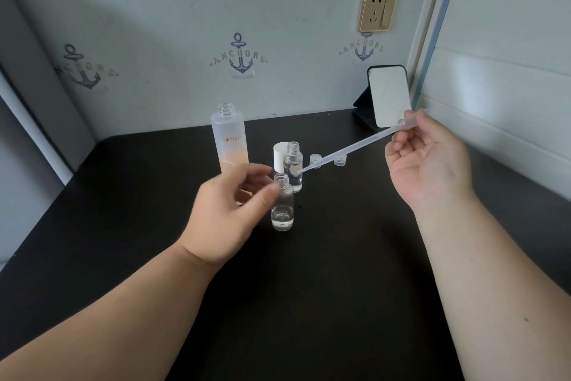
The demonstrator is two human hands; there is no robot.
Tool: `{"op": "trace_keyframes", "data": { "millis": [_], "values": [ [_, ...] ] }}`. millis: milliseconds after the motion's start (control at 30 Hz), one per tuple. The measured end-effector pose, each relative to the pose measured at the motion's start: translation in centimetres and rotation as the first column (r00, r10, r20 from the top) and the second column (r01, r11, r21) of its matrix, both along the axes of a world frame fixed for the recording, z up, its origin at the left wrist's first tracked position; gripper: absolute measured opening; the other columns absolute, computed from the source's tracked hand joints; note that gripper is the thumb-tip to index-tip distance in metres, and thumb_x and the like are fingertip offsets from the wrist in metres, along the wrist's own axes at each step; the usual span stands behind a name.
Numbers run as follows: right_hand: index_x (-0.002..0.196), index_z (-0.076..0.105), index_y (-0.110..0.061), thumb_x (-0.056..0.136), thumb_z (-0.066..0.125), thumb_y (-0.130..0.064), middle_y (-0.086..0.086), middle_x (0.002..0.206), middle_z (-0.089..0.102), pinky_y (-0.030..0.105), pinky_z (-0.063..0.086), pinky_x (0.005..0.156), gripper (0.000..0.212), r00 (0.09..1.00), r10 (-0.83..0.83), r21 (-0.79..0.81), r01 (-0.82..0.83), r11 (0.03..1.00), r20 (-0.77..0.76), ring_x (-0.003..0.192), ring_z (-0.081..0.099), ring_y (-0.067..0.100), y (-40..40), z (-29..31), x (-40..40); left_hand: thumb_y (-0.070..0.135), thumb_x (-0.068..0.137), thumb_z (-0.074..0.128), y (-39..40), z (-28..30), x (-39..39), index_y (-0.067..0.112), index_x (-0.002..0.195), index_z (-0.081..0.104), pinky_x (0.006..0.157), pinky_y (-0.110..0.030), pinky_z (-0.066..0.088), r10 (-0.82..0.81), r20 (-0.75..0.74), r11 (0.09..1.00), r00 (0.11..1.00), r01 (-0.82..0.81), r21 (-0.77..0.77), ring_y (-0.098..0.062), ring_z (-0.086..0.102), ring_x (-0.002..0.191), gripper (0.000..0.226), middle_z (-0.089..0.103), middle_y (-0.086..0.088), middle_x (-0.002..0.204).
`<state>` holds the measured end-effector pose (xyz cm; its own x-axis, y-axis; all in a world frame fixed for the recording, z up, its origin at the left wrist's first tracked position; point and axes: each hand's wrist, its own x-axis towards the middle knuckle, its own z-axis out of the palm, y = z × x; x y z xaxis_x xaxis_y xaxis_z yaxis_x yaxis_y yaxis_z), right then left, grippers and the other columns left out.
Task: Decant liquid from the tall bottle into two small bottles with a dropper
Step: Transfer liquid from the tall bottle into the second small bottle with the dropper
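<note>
The tall bottle (229,139) stands uncapped behind 2 small bottles (282,203), both partly filled; I judge more filling remains. My right hand (428,158) pinches the dropper (355,149); my left hand (228,210) pinches the nearer bottle's neck.

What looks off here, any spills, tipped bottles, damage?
Nothing stands out. The tall bottle and both small bottles stand upright and uncapped on the table, with no puddle visible. The loose caps sit behind them. The right hand holds the dropper; the left hand pinches the nearer small bottle's neck.
</note>
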<state>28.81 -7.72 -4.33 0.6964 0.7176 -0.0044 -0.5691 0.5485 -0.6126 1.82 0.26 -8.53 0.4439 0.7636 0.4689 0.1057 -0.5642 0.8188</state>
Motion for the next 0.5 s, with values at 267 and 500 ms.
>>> {"op": "trace_keyframes", "data": {
  "millis": [267,500],
  "values": [
    [0.093,0.072,-0.004,0.093,0.069,-0.012,0.003,0.076,0.071,0.022,0.05,0.057,0.008,1.0,0.005,0.003,-0.005,1.0,-0.001,0.059,0.062,0.013,0.1,-0.1,0.0,0.049,0.08,0.067,2.3,0.2,-0.3,0.037,0.129,0.05,0.079,-0.019,0.047,0.414,0.176,0.91,0.893,-0.397,-0.121,0.001,0.06,0.097,0.053,0.059,0.02,0.106],
    [0.092,0.072,-0.004,0.093,0.069,-0.012,0.003,0.078,0.071,0.022,0.05,0.058,0.009,1.0,0.021,0.001,-0.021,1.0,0.017,0.061,0.064,0.013,0.2,-0.3,0.0,0.045,0.088,0.074,3.7,-0.8,0.6,0.041,0.122,0.053,0.08,-0.021,0.049,0.358,-0.066,0.918,0.931,-0.364,-0.156,0.008,0.059,0.095,0.04,0.061,0.029,0.102]
  ]
}}
